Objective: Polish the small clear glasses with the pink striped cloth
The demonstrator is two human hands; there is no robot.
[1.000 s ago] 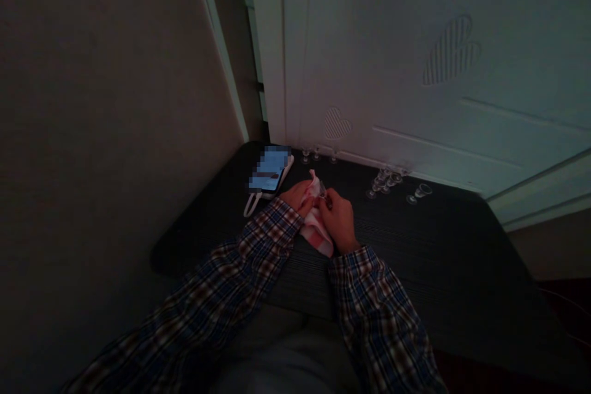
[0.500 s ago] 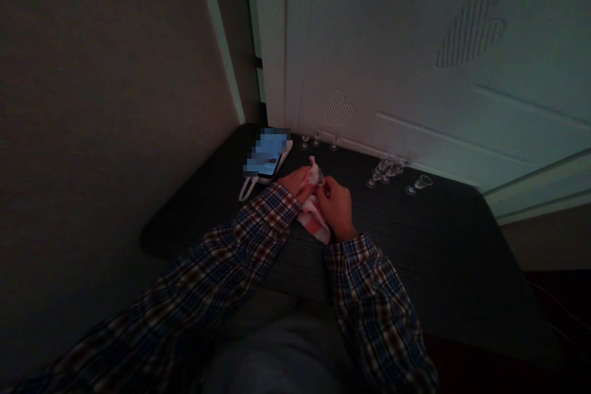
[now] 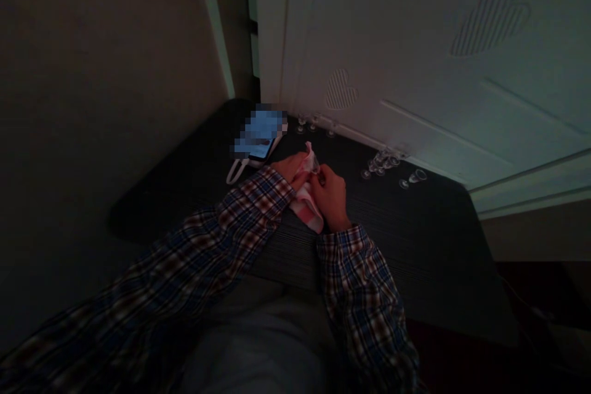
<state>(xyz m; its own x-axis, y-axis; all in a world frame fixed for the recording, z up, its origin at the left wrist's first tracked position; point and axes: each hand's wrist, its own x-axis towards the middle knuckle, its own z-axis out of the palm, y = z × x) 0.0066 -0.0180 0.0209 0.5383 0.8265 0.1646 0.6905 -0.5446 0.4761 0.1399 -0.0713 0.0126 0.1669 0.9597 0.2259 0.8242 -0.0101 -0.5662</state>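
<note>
Both my hands meet over a dark table (image 3: 415,240) in dim light. My left hand (image 3: 290,167) grips a pink and white checked cloth (image 3: 307,209) that hangs down between the hands. My right hand (image 3: 330,197) is closed, pinching a small clear glass (image 3: 316,166) against the cloth. Both arms wear plaid sleeves.
A lit phone (image 3: 258,135) lies on a white power bank with a cable loop at the table's back left. Several small stemmed glasses (image 3: 381,163) stand along the back edge, one (image 3: 415,177) lying apart. A white cabinet door (image 3: 415,61) with heart cut-outs rises behind.
The view has shifted, so the table and hands sit higher and further left in frame. My hands keep working the cloth around the small glass.
</note>
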